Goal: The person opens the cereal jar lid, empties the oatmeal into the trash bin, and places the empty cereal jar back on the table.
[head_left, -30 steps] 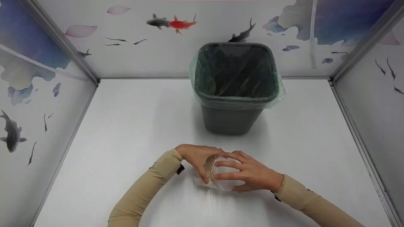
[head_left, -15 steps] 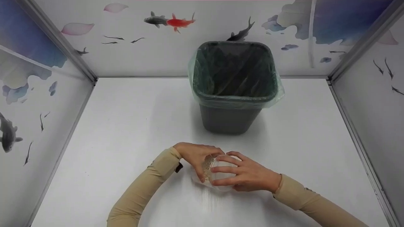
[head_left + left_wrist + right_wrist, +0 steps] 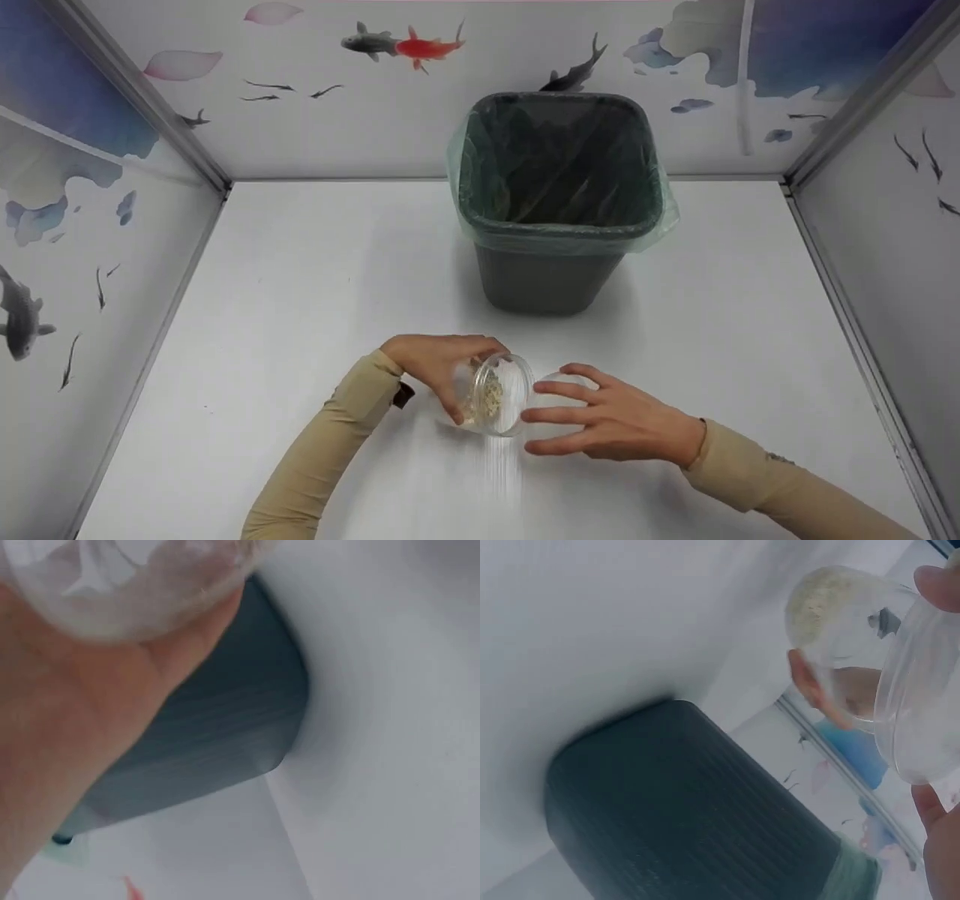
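Observation:
My left hand (image 3: 435,366) grips a clear plastic jar (image 3: 516,379) from its left side, the jar tilted with its round mouth facing right. Pale beige grainy bits (image 3: 491,397) lie inside it. A clear round lid (image 3: 922,705) is held between the spread fingers of my right hand (image 3: 630,424), just right of the jar's mouth. In the head view a small gap shows between lid and jar. The left wrist view shows only the jar's lower side (image 3: 142,611) against the palm.
A dark grey bin (image 3: 551,281) with a green translucent liner (image 3: 469,180) over its rim stands behind the hands, near the back wall. White panels printed with fish (image 3: 431,49) enclose the white tabletop (image 3: 315,262) at the back and both sides.
The lid has come off the jar. My right hand has moved right with it, while my left hand has shifted left with the jar, whose mouth now shows.

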Motion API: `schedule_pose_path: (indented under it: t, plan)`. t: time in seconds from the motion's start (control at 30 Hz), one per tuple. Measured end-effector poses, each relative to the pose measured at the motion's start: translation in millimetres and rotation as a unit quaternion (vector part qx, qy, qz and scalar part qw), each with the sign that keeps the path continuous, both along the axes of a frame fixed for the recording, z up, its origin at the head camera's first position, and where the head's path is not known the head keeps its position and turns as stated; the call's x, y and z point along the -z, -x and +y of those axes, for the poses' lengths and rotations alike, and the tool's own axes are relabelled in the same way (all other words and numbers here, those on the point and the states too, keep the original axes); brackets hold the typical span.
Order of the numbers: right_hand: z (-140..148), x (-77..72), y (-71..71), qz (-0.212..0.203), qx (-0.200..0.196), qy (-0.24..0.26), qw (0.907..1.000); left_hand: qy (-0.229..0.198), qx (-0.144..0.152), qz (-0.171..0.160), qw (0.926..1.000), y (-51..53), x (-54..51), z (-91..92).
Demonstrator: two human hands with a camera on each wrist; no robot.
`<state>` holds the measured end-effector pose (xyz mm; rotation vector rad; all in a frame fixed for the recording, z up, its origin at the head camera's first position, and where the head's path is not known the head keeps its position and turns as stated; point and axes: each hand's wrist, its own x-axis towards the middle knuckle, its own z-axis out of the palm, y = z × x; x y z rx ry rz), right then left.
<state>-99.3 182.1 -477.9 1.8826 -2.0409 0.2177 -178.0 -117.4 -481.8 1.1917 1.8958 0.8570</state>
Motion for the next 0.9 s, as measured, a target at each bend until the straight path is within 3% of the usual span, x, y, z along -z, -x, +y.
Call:
schedule_pose_path:
  t: [0.07, 0.2, 0.47, 0.67, 0.9]
  plan:
    - [4, 3.7, 5.4, -0.016, 0.016, 0.001, 0.9998, -0.020, -0.011, 0.006, 0.9997, 0.3, -4.4, -6.3]
    - [12, 12.9, 15.5, -0.041, 0.039, 0.003, 0.9984, -0.021, -0.033, 0.054, 0.9978, 0.0, -10.1, -15.5]
    - [26, 21.7, 32.1, -0.095, 0.093, -0.019, 0.9910, -0.048, -0.060, 0.081, 0.9938, -3.5, -7.3, -30.5]
    - [40, 34.7, 43.9, -0.163, 0.144, -0.040, 0.9752, -0.068, -0.077, 0.103, 0.9894, -2.6, -9.4, -35.5]
    - [56, 48.6, 52.4, -0.213, 0.196, -0.067, 0.9548, -0.063, -0.105, 0.126, 0.9845, -4.9, -17.5, -44.7]
